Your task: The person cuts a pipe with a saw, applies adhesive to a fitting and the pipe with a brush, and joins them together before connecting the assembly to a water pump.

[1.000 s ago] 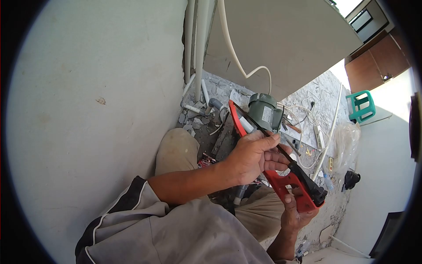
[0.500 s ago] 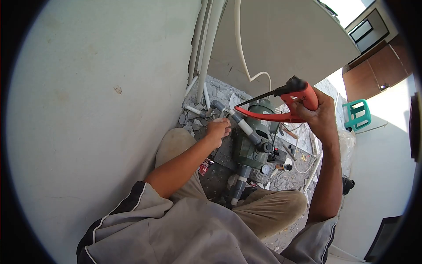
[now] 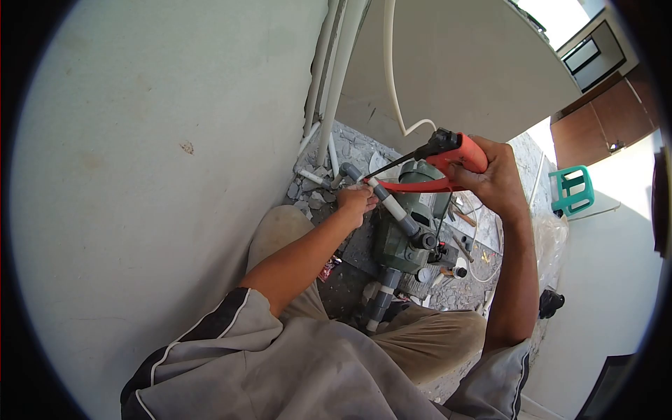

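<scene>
My right hand (image 3: 493,175) is wrapped round the red handle of a hacksaw (image 3: 420,186). The saw points left, and its far end lies by a short length of PVC pipe near a grey elbow (image 3: 350,171). My left hand (image 3: 358,200) is closed at that pipe, just below the saw's tip; the fingers partly hide what they grip. A white and grey PVC pipe (image 3: 394,207) slants down from there to a green water pump (image 3: 395,241). Another grey pipe (image 3: 381,301) comes out of the pump towards my legs.
Broken rubble (image 3: 308,199) covers the floor by the wall (image 3: 161,175) at left. Upright white pipes (image 3: 339,77) run along the wall's corner. A pressure gauge (image 3: 423,275) and scattered tools lie right of the pump. A green plastic stool (image 3: 574,190) is at the far right.
My right hand and the hacksaw have shifted left, bringing the saw's tip closer to the elbow. My left hand has moved slightly up and right, to the pipe.
</scene>
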`<act>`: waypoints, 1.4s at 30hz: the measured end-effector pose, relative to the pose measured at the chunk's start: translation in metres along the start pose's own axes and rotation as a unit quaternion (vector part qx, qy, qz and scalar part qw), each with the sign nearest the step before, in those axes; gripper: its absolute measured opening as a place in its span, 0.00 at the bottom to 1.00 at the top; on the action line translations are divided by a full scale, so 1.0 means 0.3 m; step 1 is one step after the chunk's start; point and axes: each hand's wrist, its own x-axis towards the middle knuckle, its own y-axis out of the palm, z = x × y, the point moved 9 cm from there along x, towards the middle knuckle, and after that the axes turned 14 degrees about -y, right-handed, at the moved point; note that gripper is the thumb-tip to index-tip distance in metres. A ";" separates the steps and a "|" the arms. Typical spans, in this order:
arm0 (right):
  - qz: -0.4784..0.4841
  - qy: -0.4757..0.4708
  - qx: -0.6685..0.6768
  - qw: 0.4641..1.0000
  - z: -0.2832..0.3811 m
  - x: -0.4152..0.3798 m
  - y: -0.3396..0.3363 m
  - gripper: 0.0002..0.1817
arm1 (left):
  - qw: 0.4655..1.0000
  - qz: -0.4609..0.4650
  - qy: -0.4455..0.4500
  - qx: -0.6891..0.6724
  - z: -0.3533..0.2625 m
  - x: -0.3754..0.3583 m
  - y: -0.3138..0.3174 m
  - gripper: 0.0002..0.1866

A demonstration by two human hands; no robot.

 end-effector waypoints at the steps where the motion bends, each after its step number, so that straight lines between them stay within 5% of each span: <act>1: 0.003 0.005 0.001 1.000 -0.004 0.002 0.010 0.11 | 1.000 -0.004 0.004 -0.002 -0.002 -0.001 -0.007 0.05; 8: -0.039 0.009 -0.022 0.999 -0.029 0.004 0.000 0.13 | 1.000 0.003 0.010 -0.004 -0.011 -0.009 -0.010 0.04; 22: 0.044 0.009 0.031 0.999 -0.156 0.031 0.008 0.10 | 1.000 0.008 0.008 -0.011 -0.004 -0.007 0.005 0.04; 42: -0.012 0.055 0.065 0.996 -0.226 0.009 0.011 0.10 | 1.000 0.023 0.012 -0.003 -0.006 -0.004 -0.008 0.07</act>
